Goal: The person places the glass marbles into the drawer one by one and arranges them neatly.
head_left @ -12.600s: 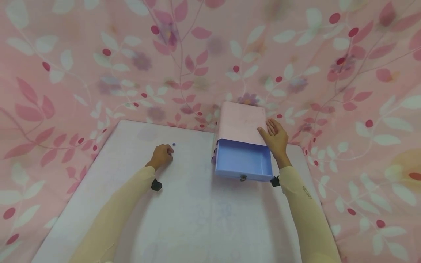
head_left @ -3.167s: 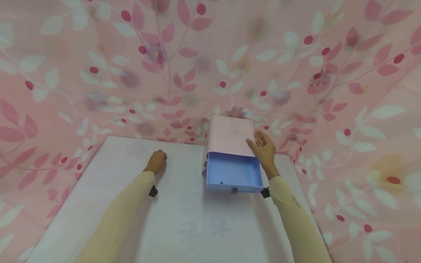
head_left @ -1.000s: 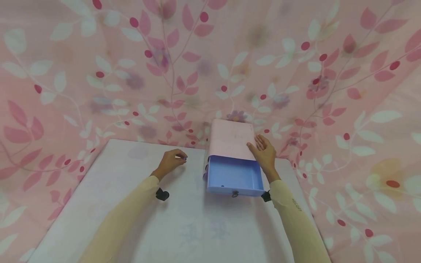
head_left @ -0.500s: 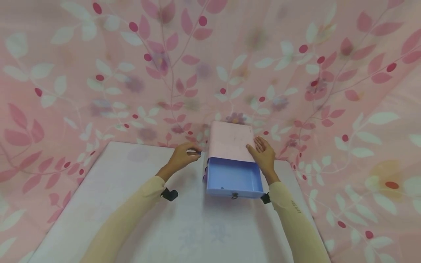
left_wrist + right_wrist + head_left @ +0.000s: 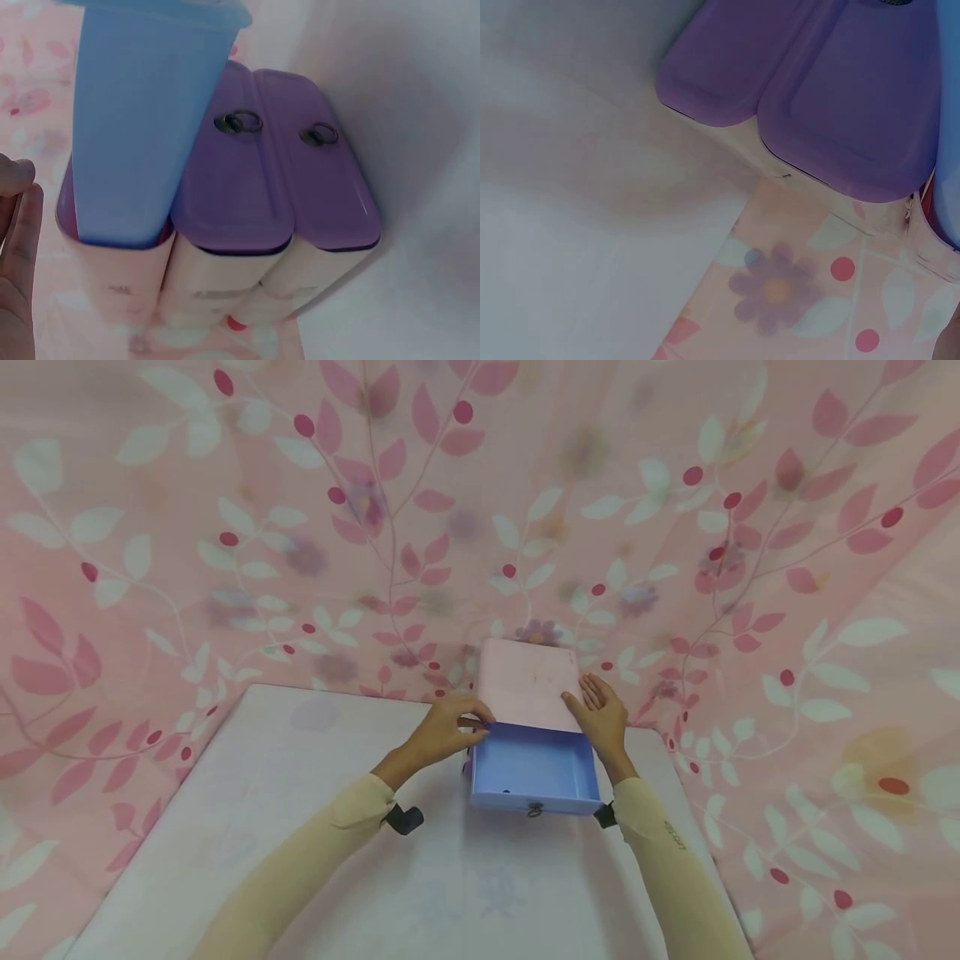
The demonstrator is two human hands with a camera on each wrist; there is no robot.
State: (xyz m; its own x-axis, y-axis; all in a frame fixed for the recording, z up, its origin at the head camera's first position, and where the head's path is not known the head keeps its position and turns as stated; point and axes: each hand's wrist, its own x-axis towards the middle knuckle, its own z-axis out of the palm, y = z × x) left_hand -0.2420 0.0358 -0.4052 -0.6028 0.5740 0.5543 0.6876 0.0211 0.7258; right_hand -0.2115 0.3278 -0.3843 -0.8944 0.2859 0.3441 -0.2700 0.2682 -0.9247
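My left hand (image 5: 442, 732) pinches a small dark blue round piece (image 5: 491, 726) between thumb and fingers, over the rear left corner of a pulled-out light blue drawer (image 5: 536, 764). The drawer belongs to a pale pink drawer box (image 5: 528, 681). Near the drawer's front wall lies a tiny dark piece (image 5: 506, 792), too small to identify. My right hand (image 5: 606, 722) rests against the box's right side, fingers straight and thumb on its top. Only part of the left hand shows in the left wrist view, and a sliver of the right hand in the right wrist view.
Two closed purple drawers (image 5: 232, 165) with metal ring pulls sit below the blue one. A ring pull (image 5: 535, 810) hangs on the blue drawer's front. The box stands on a white tabletop (image 5: 375, 877) against a pink floral cloth (image 5: 420, 510).
A blue piece lay on the table in the oldest frame; later a dark piece appears in the drawer. My left hand, pinching a piece, has moved right to the drawer. The right hand stays put.
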